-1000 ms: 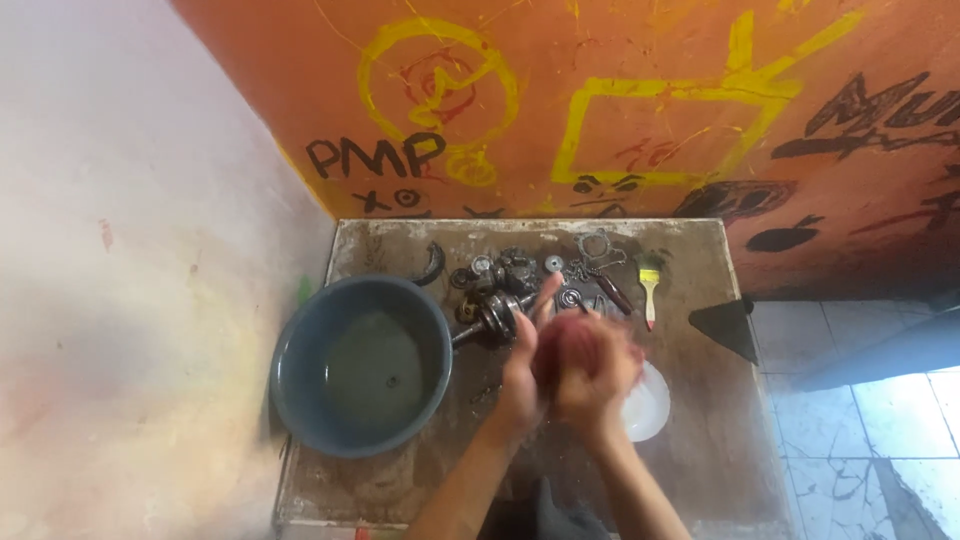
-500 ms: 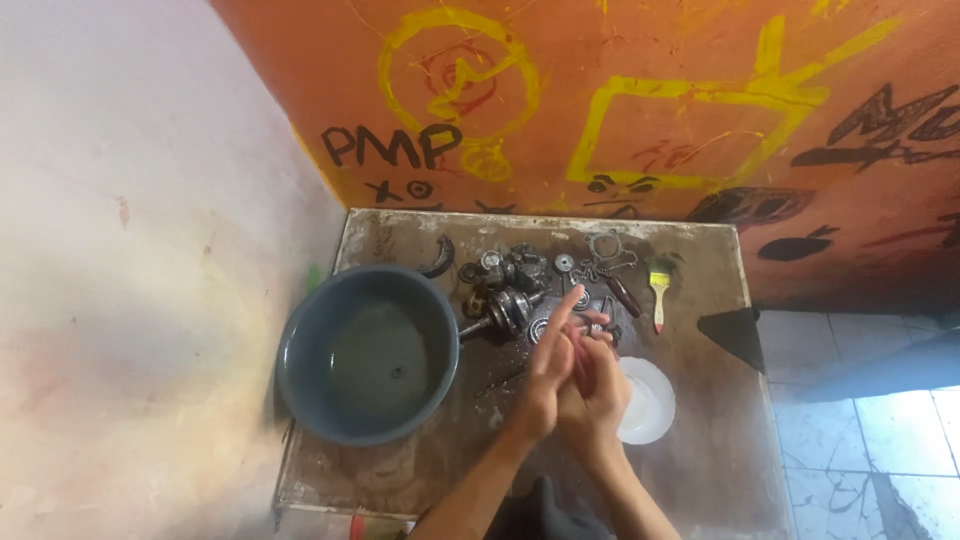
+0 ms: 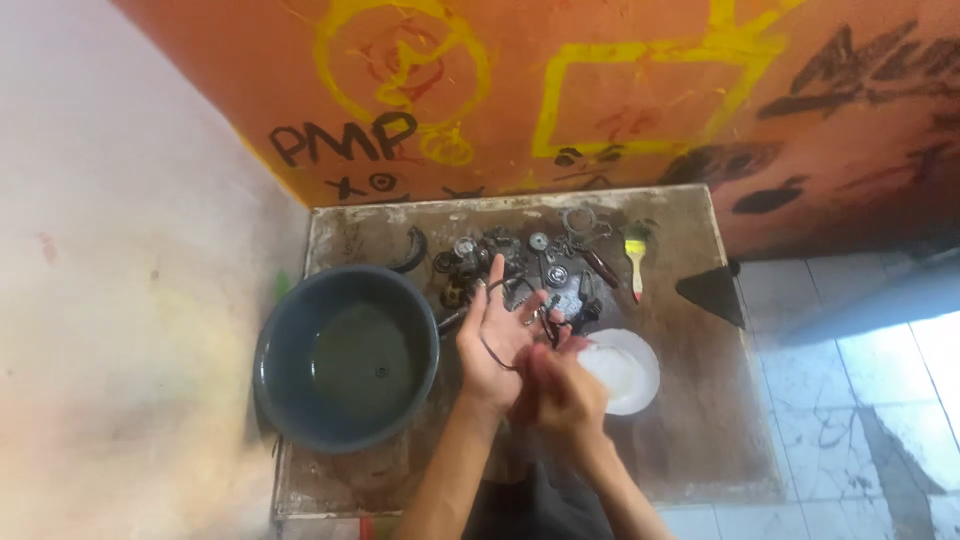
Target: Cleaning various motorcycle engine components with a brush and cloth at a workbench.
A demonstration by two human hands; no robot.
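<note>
Left hand [image 3: 497,335], centre frame: spread flat, thin dark ring [image 3: 500,340] loose on palm. Right hand [image 3: 562,395]: curled, rubbing against it. Risk: ring slipping into basin [image 3: 345,355], lower left.

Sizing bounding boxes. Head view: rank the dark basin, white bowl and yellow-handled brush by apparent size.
1. dark basin, by far the largest.
2. white bowl, partly hidden by the right hand.
3. yellow-handled brush, smallest.
All sit on one table, so distance barely skews it.

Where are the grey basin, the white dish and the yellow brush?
grey basin [image 3: 290,300]: head view, on its left rim.
white dish [image 3: 640,385]: head view, on its right inner side.
yellow brush [image 3: 637,262]: head view, on its handle.
</note>
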